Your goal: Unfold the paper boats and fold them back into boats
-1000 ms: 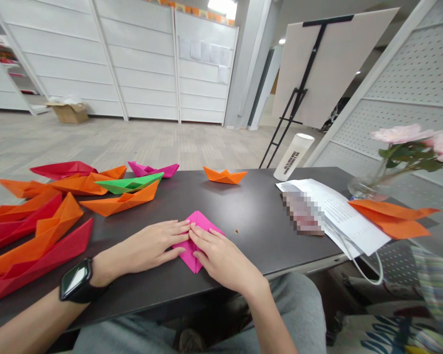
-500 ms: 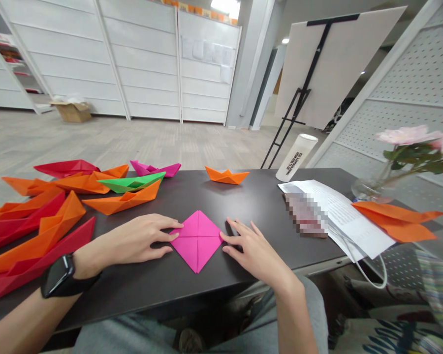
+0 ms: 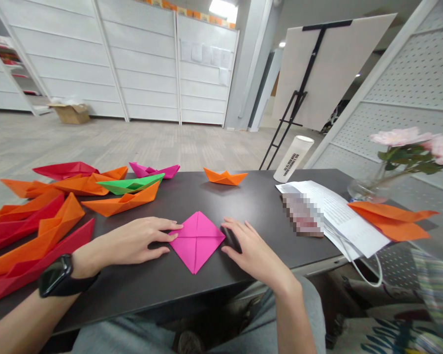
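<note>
In the head view, the pink paper square (image 3: 197,243) lies as a diamond on the dark surface (image 3: 170,295), one corner pointing toward the person, between both open hands. The left hand's (image 3: 129,241) fingertips (image 3: 172,226) touch its left corner, making it the nearer; the right hand (image 3: 251,250) rests flat just beside its right edge.

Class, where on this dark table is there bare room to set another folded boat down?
Bare dark tabletop shows between the small orange paper boat and the white printed sheets, behind the folded pink paper square and the right hand. It is crowded at the far left, where large red and orange paper boats lie overlapping beside the left hand.
</note>
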Demonstrator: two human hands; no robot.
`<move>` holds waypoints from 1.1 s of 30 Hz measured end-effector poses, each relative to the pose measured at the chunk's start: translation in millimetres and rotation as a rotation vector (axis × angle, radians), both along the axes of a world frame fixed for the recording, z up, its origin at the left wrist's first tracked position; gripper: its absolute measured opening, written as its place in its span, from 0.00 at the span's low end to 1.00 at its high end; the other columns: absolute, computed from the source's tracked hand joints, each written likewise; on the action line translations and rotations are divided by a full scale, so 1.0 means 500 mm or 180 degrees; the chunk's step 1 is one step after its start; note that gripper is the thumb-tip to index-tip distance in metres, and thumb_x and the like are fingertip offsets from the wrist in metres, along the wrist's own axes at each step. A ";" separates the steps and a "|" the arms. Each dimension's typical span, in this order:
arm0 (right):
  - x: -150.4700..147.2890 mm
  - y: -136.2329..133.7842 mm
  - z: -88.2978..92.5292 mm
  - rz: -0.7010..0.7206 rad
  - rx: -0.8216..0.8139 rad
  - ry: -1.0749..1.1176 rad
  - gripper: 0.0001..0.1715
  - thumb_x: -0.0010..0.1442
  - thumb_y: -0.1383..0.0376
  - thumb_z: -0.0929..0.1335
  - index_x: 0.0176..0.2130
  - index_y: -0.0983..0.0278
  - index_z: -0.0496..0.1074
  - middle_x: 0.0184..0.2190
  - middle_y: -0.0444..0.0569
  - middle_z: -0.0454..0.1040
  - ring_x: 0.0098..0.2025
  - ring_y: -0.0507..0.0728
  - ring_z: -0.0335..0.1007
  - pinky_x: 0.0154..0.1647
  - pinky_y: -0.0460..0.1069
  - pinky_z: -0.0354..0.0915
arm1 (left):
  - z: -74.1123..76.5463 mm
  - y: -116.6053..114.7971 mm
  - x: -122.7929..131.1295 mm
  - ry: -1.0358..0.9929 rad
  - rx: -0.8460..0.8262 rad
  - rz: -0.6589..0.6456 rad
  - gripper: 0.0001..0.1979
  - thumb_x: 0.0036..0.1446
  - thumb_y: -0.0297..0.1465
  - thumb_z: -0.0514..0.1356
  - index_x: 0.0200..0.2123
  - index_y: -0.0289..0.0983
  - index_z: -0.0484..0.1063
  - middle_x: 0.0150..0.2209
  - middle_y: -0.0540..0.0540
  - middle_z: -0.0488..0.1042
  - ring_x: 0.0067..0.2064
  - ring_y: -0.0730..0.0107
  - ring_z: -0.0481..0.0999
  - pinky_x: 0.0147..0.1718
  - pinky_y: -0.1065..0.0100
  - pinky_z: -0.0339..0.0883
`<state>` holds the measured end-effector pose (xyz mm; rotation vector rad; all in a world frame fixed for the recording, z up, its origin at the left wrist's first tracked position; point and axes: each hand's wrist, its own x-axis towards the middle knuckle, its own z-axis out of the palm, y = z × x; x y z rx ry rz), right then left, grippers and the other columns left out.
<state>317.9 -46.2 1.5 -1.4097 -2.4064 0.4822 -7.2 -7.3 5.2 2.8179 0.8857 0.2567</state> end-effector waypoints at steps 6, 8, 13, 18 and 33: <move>-0.015 0.002 -0.003 0.0199 -0.0086 -0.0156 0.22 0.65 0.62 0.66 0.58 0.54 0.71 0.68 0.48 0.58 0.70 0.64 0.49 0.69 0.68 0.45 | -0.002 0.001 -0.003 -0.0081 -0.0066 -0.0047 0.16 0.62 0.33 0.60 0.53 0.46 0.76 0.60 0.46 0.72 0.61 0.60 0.71 0.60 0.61 0.65; -0.009 0.005 -0.006 0.0082 -0.0080 -0.0239 0.20 0.66 0.62 0.66 0.56 0.54 0.73 0.68 0.49 0.58 0.70 0.64 0.50 0.69 0.67 0.44 | 0.001 0.001 -0.004 -0.0074 -0.0135 -0.0030 0.15 0.62 0.33 0.60 0.52 0.46 0.77 0.60 0.47 0.72 0.61 0.61 0.71 0.59 0.63 0.65; 0.006 0.012 -0.006 -0.0089 -0.0148 -0.0276 0.18 0.65 0.61 0.66 0.54 0.52 0.75 0.66 0.48 0.62 0.70 0.63 0.52 0.69 0.67 0.45 | 0.003 0.003 -0.001 0.0012 -0.0270 0.0095 0.12 0.61 0.34 0.60 0.46 0.45 0.80 0.59 0.47 0.73 0.59 0.61 0.74 0.57 0.65 0.67; 0.009 0.013 -0.002 -0.0146 -0.0107 -0.0257 0.15 0.65 0.60 0.67 0.50 0.53 0.78 0.63 0.47 0.67 0.69 0.64 0.54 0.69 0.67 0.45 | 0.000 0.004 0.001 0.0164 -0.0245 0.0174 0.10 0.62 0.35 0.59 0.43 0.44 0.80 0.59 0.47 0.73 0.58 0.60 0.75 0.56 0.65 0.68; -0.002 -0.001 -0.007 -0.0093 0.0019 0.0235 0.13 0.60 0.64 0.72 0.45 0.62 0.72 0.62 0.56 0.67 0.67 0.59 0.58 0.69 0.62 0.48 | -0.033 0.004 0.027 -0.0196 0.1087 -0.0077 0.14 0.64 0.27 0.52 0.47 0.39 0.75 0.43 0.43 0.81 0.42 0.63 0.80 0.44 0.65 0.71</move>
